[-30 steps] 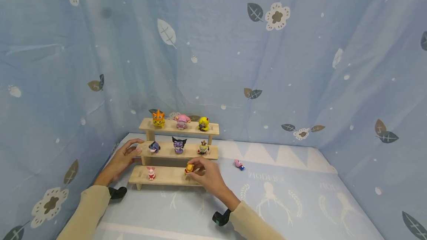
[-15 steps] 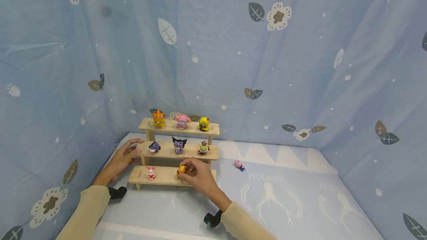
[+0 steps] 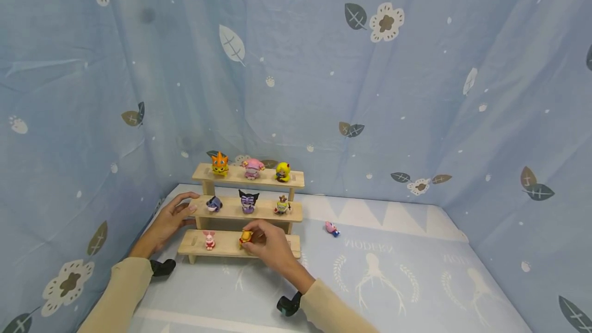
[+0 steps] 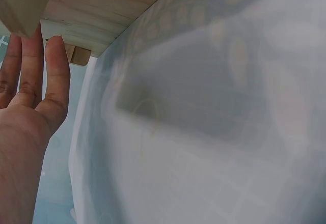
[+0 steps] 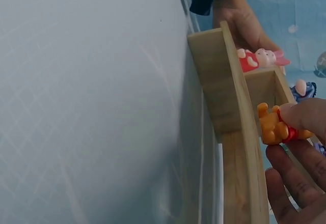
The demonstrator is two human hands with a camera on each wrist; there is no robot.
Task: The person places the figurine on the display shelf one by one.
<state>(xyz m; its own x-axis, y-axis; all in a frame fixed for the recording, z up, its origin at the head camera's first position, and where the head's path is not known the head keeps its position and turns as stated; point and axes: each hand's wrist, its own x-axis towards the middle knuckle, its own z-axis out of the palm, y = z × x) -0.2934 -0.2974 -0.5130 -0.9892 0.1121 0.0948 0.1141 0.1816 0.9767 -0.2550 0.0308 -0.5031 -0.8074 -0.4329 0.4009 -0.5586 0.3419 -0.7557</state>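
A three-tier wooden display stand (image 3: 226,244) bears small toy figures. My right hand (image 3: 270,245) pinches a yellow-orange Winnie the Pooh figurine (image 5: 277,127) in a red shirt between thumb and fingers. It is upright over the middle of the bottom tier. To its left stands a pink Piglet figurine (image 3: 209,240). At the left end of the middle tier, my left hand (image 3: 172,217) grips the plank, with fingers above and below its edge. In the left wrist view, the fingertips pass behind a wooden part and are partly hidden.
The middle tier carries an Eeyore figurine (image 3: 214,204), a black-eared purple figurine (image 3: 248,203) and a green-yellow figurine (image 3: 282,205). Three more figurines stand on the top tier. A pink-and-blue figurine (image 3: 331,228) lies on the tablecloth (image 3: 384,251), right of the stand. Patterned curtains surround the table.
My right hand has moved left along the bottom tier with the Pooh figurine, from near its right end to about the middle. The left hand has stayed on the stand.
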